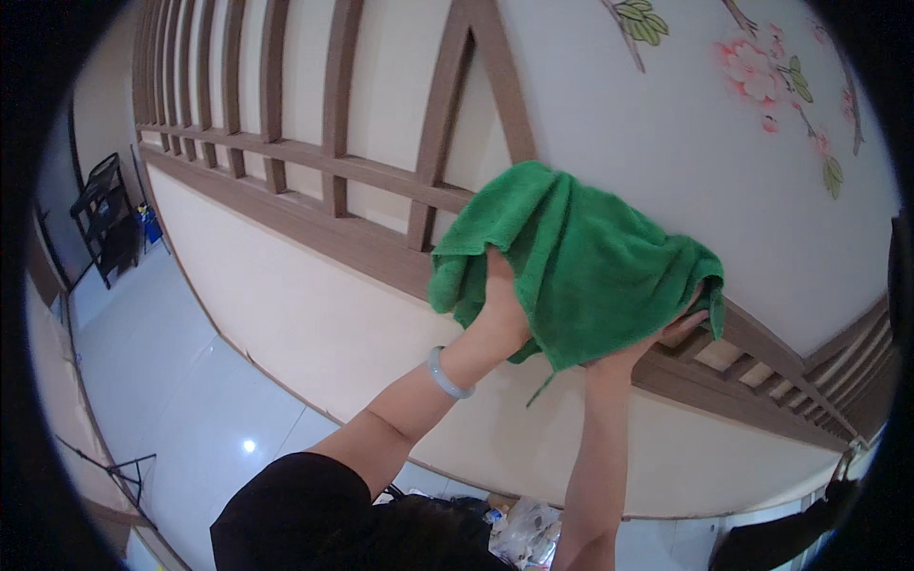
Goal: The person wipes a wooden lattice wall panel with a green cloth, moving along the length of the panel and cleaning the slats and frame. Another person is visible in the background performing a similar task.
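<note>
A green cloth (585, 264) is spread over both of my hands, against the brown wooden lattice (385, 182) of the wall panel. My left hand (505, 292) reaches in under the cloth's left part; its fingers are hidden, and a pale bangle (448, 375) circles that wrist. Under the cloth's right edge is my right hand (682, 321), with a few fingertips showing below the fabric. Whether either hand grips the cloth cannot be seen. Above and right of the cloth lies a white panel (614, 128) with painted pink flowers (753, 71).
Below the lattice runs a cream lower wall (285, 278). A black folding chair (107, 214) stands far left on the glossy tiled floor (171, 357). Clear plastic bags (528, 532) lie on the floor near my body. A dark-sleeved arm (785, 532) of another person appears at lower right.
</note>
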`<state>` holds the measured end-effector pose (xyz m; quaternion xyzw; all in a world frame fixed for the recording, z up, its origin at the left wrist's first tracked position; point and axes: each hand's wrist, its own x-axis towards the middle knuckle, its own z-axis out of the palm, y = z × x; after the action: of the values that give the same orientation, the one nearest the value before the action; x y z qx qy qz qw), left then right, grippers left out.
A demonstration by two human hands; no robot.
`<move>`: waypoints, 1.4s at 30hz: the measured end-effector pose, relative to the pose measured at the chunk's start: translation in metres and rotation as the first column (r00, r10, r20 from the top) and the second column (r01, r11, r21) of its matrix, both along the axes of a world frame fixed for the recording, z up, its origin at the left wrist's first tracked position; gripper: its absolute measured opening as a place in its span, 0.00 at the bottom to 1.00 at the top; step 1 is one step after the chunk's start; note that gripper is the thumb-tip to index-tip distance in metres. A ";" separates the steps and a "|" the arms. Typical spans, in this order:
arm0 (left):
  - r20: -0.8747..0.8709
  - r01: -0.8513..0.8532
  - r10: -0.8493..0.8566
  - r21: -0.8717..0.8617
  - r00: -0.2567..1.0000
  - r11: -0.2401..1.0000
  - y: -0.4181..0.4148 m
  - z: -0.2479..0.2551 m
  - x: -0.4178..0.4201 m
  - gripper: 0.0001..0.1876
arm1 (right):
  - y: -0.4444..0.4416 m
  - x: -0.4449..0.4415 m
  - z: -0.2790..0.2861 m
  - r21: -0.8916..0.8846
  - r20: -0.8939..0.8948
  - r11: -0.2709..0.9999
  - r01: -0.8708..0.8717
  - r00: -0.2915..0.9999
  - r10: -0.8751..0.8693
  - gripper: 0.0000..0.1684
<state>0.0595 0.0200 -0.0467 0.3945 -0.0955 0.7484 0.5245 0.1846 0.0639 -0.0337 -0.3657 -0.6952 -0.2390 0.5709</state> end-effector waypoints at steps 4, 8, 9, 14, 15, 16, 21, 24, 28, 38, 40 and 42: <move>0.063 0.107 -0.103 -0.072 0.993 0.992 -0.004 -0.001 0.005 0.38 | 0.009 0.008 -0.021 -0.164 -0.201 0.958 -0.236 0.959 0.201 0.49; 0.015 0.041 -0.040 -0.109 0.999 0.993 -0.004 -0.016 0.003 0.39 | 0.011 0.013 -0.042 0.148 0.227 0.959 0.242 0.935 -0.272 0.47; -0.006 0.026 -0.027 -0.075 1.000 0.997 -0.004 -0.024 0.003 0.39 | 0.016 0.016 -0.054 0.122 0.212 0.973 0.198 0.952 -0.220 0.47; 0.157 0.175 -0.169 -0.021 0.973 0.984 0.002 -0.075 -0.011 0.31 | -0.005 0.014 -0.081 -0.084 0.076 0.992 -0.098 0.992 0.104 0.48; 0.040 -0.076 0.076 -0.002 0.996 0.997 -0.004 -0.082 -0.011 0.30 | -0.014 0.013 -0.085 -0.092 0.063 0.988 -0.122 0.990 0.128 0.48; -0.194 -0.414 0.418 0.064 0.887 0.908 -0.009 -0.086 -0.015 0.28 | -0.021 0.013 -0.089 -0.040 0.090 0.995 -0.094 0.991 0.097 0.48; -0.536 -0.783 0.714 0.622 -0.451 -0.028 -0.022 -0.098 -0.044 0.21 | -0.025 0.019 -0.123 -0.221 0.202 0.975 -0.018 0.977 0.064 0.42; -0.501 -0.883 0.783 0.073 0.369 0.464 -0.025 -0.098 -0.046 0.20 | -0.046 0.002 -0.125 -0.366 0.136 0.926 -0.094 0.979 0.153 0.39; -0.717 -0.928 0.696 0.230 0.043 0.294 -0.025 -0.093 -0.076 0.23 | -0.055 -0.029 -0.118 -0.348 0.092 0.920 -0.182 0.970 0.226 0.32; -0.517 -0.531 0.451 -0.010 0.728 0.847 0.005 -0.134 -0.086 0.24 | -0.056 -0.041 -0.077 -0.693 0.025 0.650 -0.311 0.891 0.454 0.29; -0.666 -0.598 0.492 0.086 0.561 0.797 0.002 -0.133 -0.061 0.23 | -0.044 -0.035 -0.085 -0.480 0.271 0.852 -0.209 0.888 0.371 0.28; -0.685 -0.688 0.631 0.259 0.364 0.678 -0.009 -0.124 -0.038 0.22 | -0.028 -0.029 -0.093 -0.301 0.364 0.924 -0.235 0.867 0.339 0.27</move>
<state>0.0217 0.0112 -0.1706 0.6424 0.3146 0.6737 0.1857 0.1556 0.0361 -0.1264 -0.2671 -0.8702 -0.1338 0.3918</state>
